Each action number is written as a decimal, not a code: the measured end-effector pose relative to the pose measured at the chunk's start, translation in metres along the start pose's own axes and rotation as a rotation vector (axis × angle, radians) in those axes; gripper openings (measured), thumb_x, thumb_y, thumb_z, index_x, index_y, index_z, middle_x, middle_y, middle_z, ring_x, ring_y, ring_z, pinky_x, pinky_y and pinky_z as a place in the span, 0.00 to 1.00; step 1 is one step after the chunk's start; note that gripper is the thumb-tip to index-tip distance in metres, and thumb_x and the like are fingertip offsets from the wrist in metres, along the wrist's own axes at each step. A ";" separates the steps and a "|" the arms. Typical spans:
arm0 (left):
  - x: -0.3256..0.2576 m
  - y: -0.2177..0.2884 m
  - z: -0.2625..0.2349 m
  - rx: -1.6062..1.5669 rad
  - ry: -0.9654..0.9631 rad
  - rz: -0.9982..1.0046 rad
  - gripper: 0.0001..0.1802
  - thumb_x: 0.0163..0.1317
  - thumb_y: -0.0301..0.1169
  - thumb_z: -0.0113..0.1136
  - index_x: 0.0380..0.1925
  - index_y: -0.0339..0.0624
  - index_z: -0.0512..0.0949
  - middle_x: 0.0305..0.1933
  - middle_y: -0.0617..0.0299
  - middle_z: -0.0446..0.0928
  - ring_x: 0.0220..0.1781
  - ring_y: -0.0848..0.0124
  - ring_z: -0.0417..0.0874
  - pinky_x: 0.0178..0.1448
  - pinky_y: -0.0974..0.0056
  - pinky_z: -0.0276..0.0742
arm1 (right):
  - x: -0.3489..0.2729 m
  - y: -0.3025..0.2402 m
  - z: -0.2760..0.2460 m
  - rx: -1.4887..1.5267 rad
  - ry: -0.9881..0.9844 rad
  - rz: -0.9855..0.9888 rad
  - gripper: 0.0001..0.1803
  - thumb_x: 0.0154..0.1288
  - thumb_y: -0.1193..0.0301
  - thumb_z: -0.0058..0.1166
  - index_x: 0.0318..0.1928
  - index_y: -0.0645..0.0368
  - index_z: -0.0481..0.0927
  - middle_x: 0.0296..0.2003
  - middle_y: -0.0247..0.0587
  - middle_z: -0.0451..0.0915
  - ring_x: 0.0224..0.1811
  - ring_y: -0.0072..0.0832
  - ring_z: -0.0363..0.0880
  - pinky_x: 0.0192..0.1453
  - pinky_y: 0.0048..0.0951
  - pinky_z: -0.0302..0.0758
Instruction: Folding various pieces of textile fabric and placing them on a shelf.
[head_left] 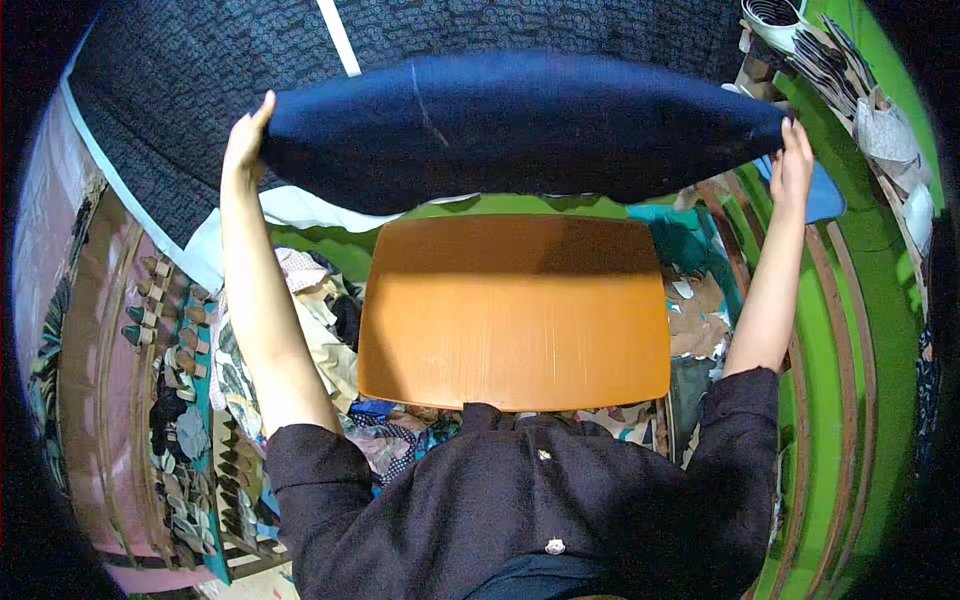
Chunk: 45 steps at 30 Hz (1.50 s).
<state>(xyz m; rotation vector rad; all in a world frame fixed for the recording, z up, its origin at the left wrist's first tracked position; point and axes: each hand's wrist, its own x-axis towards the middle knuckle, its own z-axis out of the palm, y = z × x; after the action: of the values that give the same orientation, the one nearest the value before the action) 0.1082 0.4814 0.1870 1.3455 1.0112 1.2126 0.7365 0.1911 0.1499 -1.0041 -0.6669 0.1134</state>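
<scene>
A wide piece of dark blue fabric (530, 125) is stretched between my two raised hands, above the far edge of the wooden board (515, 330). My left hand (247, 142) grips its left end, thumb up at the corner. At the other end, my right hand (792, 165) is closed on the fabric's right corner. A thin pale line runs slantwise across the fabric's left half. The cloth's lower edge sags slightly and casts a shadow over the far part of the board.
Behind the fabric hangs a dark patterned cloth (190, 90) with a pale border. Fabric scraps (310, 300) are heaped around the board. On the left, racks hold many small shoe-like pieces (185, 350). Wooden rails (850, 330) stand along the green surface on the right.
</scene>
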 end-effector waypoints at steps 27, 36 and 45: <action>-0.276 -0.366 -0.072 0.283 -0.005 -0.405 0.15 0.52 0.32 0.60 0.39 0.35 0.76 0.37 0.64 0.75 0.36 0.74 0.74 0.41 0.70 0.69 | -0.345 0.170 -0.228 -0.759 -0.163 0.705 0.11 0.55 0.67 0.54 0.21 0.60 0.73 0.22 0.30 0.70 0.27 0.20 0.64 0.36 0.23 0.62; -0.329 -0.409 -0.106 0.524 0.112 -0.436 0.25 0.42 0.36 0.65 0.39 0.29 0.74 0.48 0.49 0.71 0.49 0.61 0.72 0.55 0.66 0.63 | -0.394 0.183 -0.262 -0.751 -0.023 0.745 0.09 0.50 0.71 0.55 0.27 0.66 0.78 0.22 0.36 0.76 0.25 0.24 0.70 0.32 0.26 0.66; -0.273 -0.338 -0.055 1.190 0.100 -0.740 0.42 0.36 0.65 0.58 0.26 0.27 0.78 0.32 0.42 0.77 0.40 0.50 0.77 0.47 0.56 0.68 | -0.338 0.199 -0.207 -1.058 -0.249 0.664 0.19 0.51 0.60 0.55 0.25 0.68 0.77 0.20 0.44 0.76 0.24 0.26 0.72 0.31 0.29 0.67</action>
<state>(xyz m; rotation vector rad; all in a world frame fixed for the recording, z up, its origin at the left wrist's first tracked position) 0.0303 0.2655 -0.1862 1.4782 2.2213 0.0196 0.6250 0.0168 -0.2426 -2.2438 -0.5827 0.5064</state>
